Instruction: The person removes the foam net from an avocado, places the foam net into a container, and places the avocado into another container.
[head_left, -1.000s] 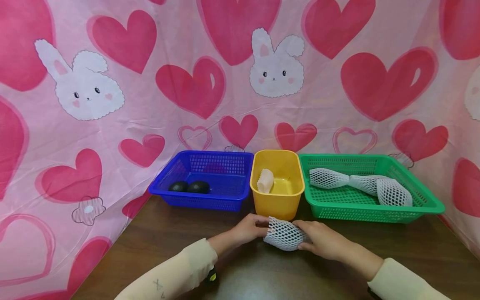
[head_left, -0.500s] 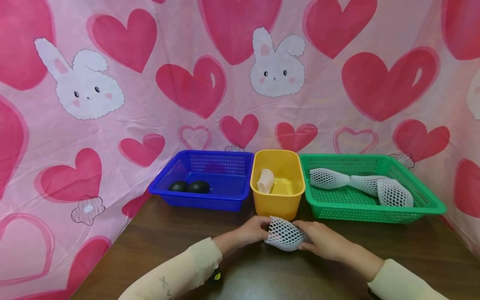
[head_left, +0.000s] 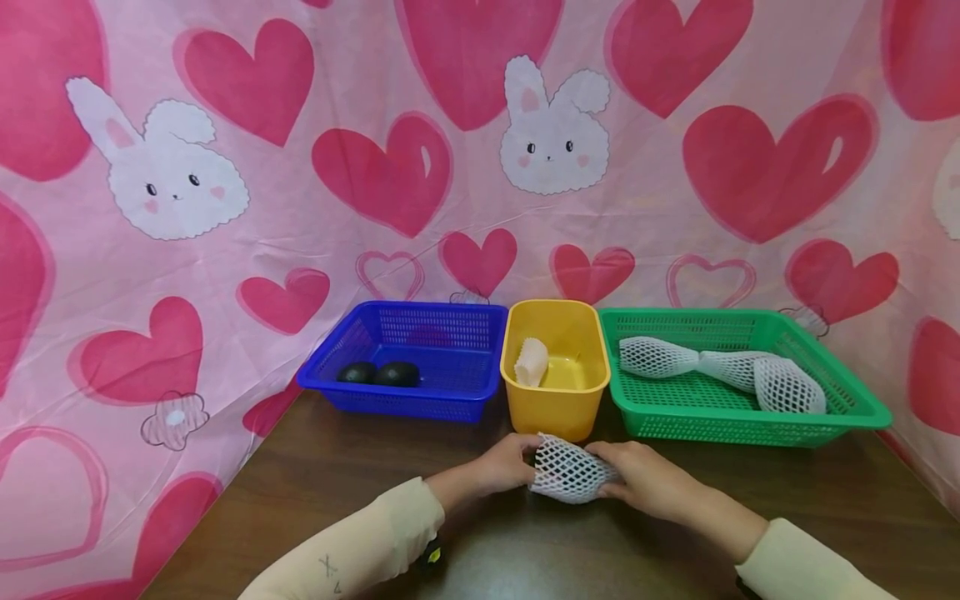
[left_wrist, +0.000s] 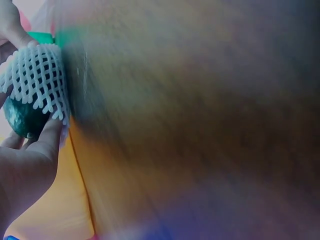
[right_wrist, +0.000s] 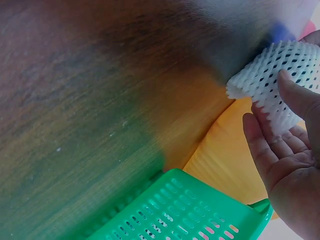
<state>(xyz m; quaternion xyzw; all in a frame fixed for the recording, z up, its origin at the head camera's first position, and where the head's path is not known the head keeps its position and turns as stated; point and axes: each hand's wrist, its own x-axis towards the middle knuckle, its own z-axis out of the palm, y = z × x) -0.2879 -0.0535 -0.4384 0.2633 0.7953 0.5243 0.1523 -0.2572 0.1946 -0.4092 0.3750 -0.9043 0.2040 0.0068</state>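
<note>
Both hands hold a white foam net sleeve point(head_left: 572, 472) low over the table, in front of the yellow bin. Inside the sleeve is an avocado point(left_wrist: 26, 119), its dark green end bare at the mouth in the left wrist view. My left hand point(head_left: 504, 463) grips the sleeve's open mouth, fingertips at the net edge around the avocado's end. From the other side, my right hand point(head_left: 647, 480) holds the sleeve's closed end between thumb and fingers. In the right wrist view the thumb lies across the netting point(right_wrist: 280, 75), with several fingers beneath.
A blue basket point(head_left: 420, 408) at back left holds two avocados point(head_left: 396, 374). The yellow bin point(head_left: 553, 410) in the middle contains a pale foam net point(head_left: 531, 362). In the green basket point(head_left: 720, 427) at right lie several net-wrapped pieces point(head_left: 787, 385). A heart-patterned cloth hangs behind.
My left hand has shifted slightly right and down at the sleeve's mouth. The right hand and the sleeve have stayed almost in place.
</note>
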